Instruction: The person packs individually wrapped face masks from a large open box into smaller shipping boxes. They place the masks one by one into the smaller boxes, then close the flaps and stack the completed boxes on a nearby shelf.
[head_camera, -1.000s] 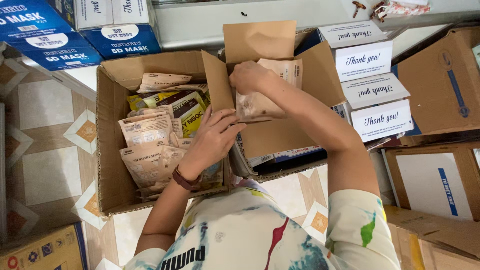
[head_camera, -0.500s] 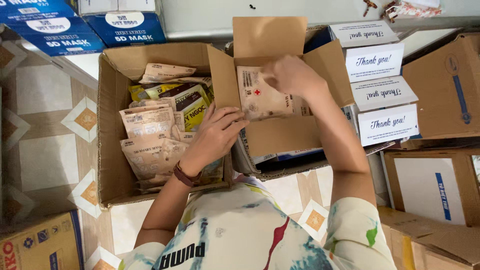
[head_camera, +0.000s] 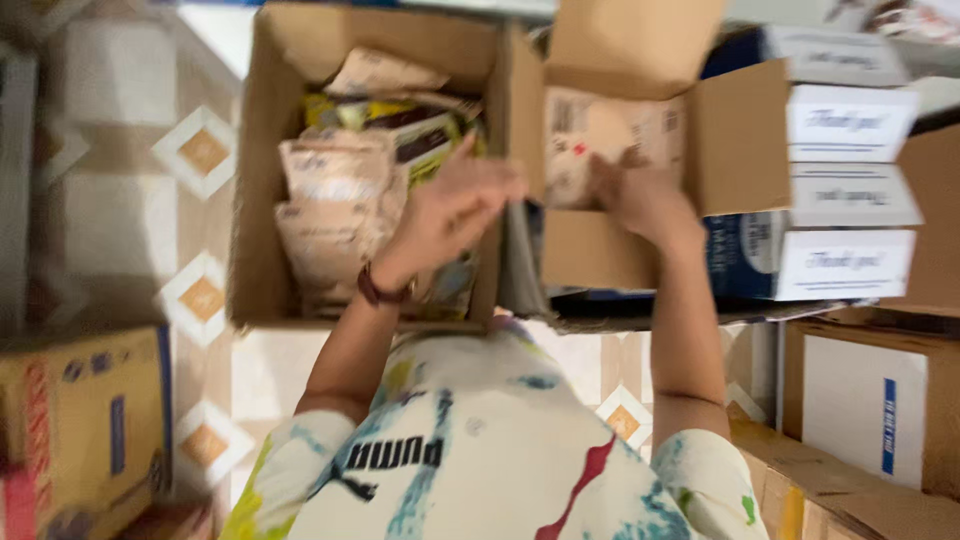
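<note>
We see a pale packet (head_camera: 590, 140) standing against the inner wall of the small box (head_camera: 735, 140), just right of the frame's centre at the top. Its flat face is turned toward us, and its long axis runs across the frame, left to right, with the lower right part hidden behind the right hand (head_camera: 640, 195). That hand rests on the packet with the fingers pressed to its face; blur keeps us from telling whether the grip is closed round the packet's edge or only laid flat against it.

Our left hand (head_camera: 455, 205) hovers at centre frame, over the right edge of the big box (head_camera: 265, 170), fingers spread and holding nothing. A dark band (head_camera: 380, 293) circles that wrist. Below the hand the big box is filled with tan packets (head_camera: 325, 195), stacked in the left half, and yellow and dark ones toward the top.

To the right of the small box, white cartons (head_camera: 850, 190) with blue sides are stacked one above another. A yellow box (head_camera: 85, 420) sits at the lower left, and brown cartons (head_camera: 865, 400) at the lower right. All stand on a tiled floor (head_camera: 205, 150) with orange diamonds.
</note>
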